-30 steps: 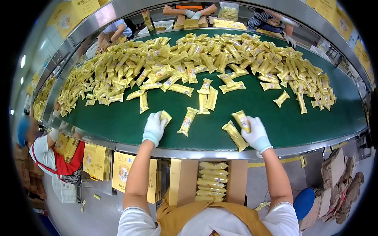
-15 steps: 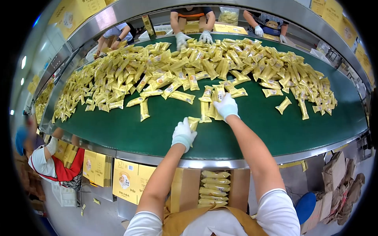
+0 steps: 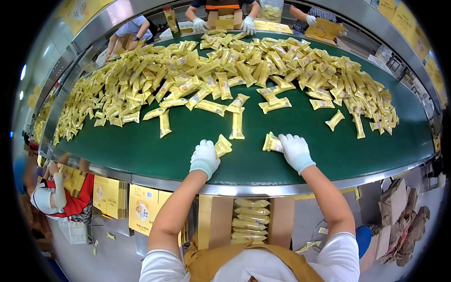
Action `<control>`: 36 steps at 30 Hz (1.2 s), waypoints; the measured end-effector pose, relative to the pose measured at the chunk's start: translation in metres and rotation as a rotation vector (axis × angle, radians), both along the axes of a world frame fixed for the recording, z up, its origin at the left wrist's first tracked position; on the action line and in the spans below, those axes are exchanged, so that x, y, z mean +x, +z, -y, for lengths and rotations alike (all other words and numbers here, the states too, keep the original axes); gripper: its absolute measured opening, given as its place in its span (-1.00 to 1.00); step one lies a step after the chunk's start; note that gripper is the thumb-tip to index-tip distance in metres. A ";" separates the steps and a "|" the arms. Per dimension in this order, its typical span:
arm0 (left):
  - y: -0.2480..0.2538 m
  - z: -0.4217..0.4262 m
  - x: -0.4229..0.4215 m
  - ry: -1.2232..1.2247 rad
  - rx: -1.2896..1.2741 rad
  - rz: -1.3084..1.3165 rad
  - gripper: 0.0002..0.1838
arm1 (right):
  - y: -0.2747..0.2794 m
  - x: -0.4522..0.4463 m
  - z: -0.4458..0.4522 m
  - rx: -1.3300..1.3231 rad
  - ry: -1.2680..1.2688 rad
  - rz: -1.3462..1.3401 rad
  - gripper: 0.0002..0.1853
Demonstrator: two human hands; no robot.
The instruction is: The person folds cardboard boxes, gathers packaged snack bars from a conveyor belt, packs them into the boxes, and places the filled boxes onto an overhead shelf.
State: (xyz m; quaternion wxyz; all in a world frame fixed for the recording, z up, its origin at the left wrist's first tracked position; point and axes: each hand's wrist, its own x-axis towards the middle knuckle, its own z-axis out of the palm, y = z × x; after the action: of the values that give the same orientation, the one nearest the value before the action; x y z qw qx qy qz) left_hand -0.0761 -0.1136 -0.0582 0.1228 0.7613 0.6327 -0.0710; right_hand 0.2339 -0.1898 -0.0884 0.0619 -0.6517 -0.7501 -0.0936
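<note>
Near the front edge of the green conveyor belt, my gloved left hand is closed around yellow snack packets, whose ends stick out to the right. To its right, my gloved right hand grips more yellow packets, with their ends pointing left; how many each hand holds is partly hidden by the fingers. One loose packet lies between and beyond my hands. Farther back, a large heap of the same packets spreads across the belt. Below the belt edge, in front of my body, an open cardboard box holds a row of packets.
Across the belt, a person with gloved hands stands at another box. A worker in a red apron is at the left beside folded yellow cartons. Crumpled brown paper bags lie on the floor at right.
My right hand has left the packets at the heap's edge and come nearer and rightward, holding packets. My left hand has shifted slightly left. Across the belt, a worker's gloved hands have drawn back from the heap.
</note>
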 end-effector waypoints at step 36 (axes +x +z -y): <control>0.045 0.157 -0.045 -0.565 -0.035 1.092 0.02 | 0.027 -0.163 0.217 -0.523 0.573 -0.025 -0.39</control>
State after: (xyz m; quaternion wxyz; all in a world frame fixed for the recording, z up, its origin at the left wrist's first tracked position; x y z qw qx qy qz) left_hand -0.1209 -0.2711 -0.0132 0.4179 0.8240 0.2509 0.2890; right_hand 0.0705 -0.4068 -0.0617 -0.0736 -0.4106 -0.8995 0.1301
